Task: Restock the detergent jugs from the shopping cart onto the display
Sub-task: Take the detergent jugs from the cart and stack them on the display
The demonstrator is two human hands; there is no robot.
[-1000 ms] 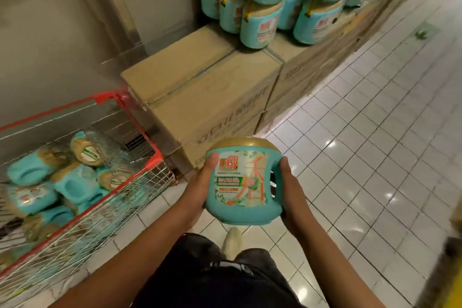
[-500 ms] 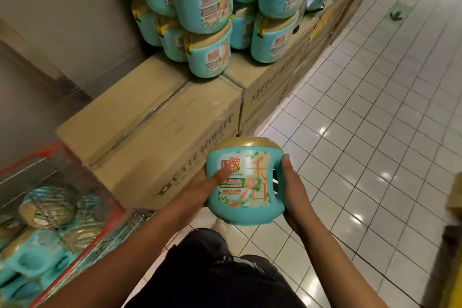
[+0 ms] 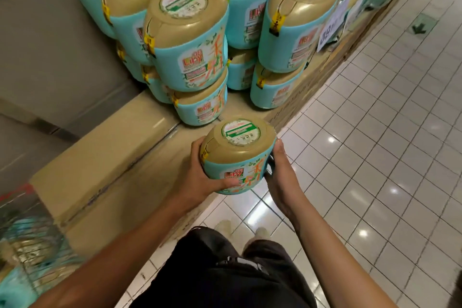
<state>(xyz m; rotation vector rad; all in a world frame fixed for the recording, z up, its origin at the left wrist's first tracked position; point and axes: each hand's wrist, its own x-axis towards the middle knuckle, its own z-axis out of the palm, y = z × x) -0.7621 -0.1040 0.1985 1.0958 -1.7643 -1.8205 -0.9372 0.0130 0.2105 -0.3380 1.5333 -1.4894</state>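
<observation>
Near left: cart (image 3: 32, 252), blurred, w/ spare jugs (image 3: 15, 282) inside. Left hand (image 3: 200, 180) & right hand (image 3: 280, 175) each have a grip curled round the jug (image 3: 237, 152), one per side. Since 1 s ago it's moved fwd, now at the near edge of the boxes (image 3: 112, 165), just short of the stack (image 3: 190, 40). Set-down prob. next.

White floor tiles (image 3: 375, 157) are shining to the right of the fingers (image 3: 196, 150), with little spots of light glowing on them. A green arrow (image 3: 422, 25) is lying on the floor far off, up and to the right. A white paper sign (image 3: 332, 25) is hanging above the fingers. A grey wall (image 3: 50, 57) is standing to their left. Black trousers (image 3: 225, 277) and pale shoes (image 3: 226, 226) are showing below them.
</observation>
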